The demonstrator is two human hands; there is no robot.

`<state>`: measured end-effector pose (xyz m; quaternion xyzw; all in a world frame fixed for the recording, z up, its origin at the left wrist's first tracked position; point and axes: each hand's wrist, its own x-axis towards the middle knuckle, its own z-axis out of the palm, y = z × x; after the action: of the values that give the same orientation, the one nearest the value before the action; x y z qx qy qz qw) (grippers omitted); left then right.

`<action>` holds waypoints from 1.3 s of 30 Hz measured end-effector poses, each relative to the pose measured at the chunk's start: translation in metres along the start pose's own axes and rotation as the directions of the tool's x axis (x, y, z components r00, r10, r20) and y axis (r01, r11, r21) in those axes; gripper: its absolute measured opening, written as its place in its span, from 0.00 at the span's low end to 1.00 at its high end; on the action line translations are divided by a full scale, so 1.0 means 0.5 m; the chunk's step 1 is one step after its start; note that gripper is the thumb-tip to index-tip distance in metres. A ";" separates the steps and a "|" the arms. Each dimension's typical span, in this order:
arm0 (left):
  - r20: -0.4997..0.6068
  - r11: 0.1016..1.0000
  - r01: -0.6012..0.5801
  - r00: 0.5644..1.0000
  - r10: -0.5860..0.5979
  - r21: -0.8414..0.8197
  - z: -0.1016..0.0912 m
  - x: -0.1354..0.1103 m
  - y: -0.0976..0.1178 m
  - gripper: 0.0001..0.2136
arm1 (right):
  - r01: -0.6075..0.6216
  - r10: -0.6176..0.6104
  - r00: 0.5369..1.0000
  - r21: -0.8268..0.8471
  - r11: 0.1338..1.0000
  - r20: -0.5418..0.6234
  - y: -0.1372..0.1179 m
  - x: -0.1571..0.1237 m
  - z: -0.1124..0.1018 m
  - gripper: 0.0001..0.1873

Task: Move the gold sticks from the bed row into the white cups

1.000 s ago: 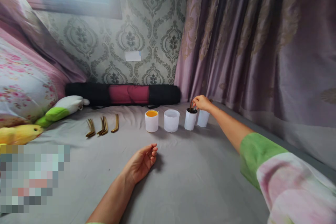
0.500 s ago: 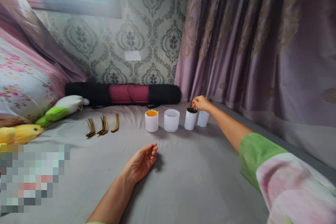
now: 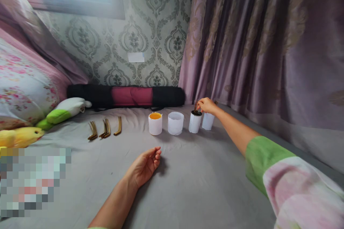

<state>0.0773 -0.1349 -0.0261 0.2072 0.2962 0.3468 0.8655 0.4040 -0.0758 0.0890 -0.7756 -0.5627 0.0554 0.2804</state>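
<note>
Far right of the row, my right hand [image 3: 206, 105] is closed in a pinch on a thin brown stick-like piece [image 3: 195, 106] at the mouth of a white-wrapped can [image 3: 194, 124] with a dark inside. Behind my wrist stands another white container [image 3: 208, 121] with brown tips showing above it. My left hand [image 3: 147, 166] lies on the grey sheet, palm partly up, its fingers curled in with nothing seen in them. In front of it are a white tub [image 3: 155, 126] with an orange-yellow inside and a translucent white tub [image 3: 175, 127].
Several bent, brass-coloured thin pieces [image 3: 106, 128] lie in groups on the grey sheet [image 3: 204, 186] at left. A black and maroon long bag [image 3: 131, 95] runs along the wall. Plush toys [image 3: 21, 136] and a floral pillow are at the left; a purple curtain [image 3: 242, 43] hangs right.
</note>
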 end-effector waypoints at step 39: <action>0.006 1.000 -0.010 1.000 0.010 0.006 0.000 -0.003 -0.001 0.04 | 0.026 -0.038 0.942 -0.043 0.999 -0.333 -0.033 -0.039 -0.046 0.15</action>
<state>0.0770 -0.1364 -0.0260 0.2121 0.2938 0.3497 0.8639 0.3924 -0.0985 0.1118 -0.7698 -0.5205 -0.0920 0.3579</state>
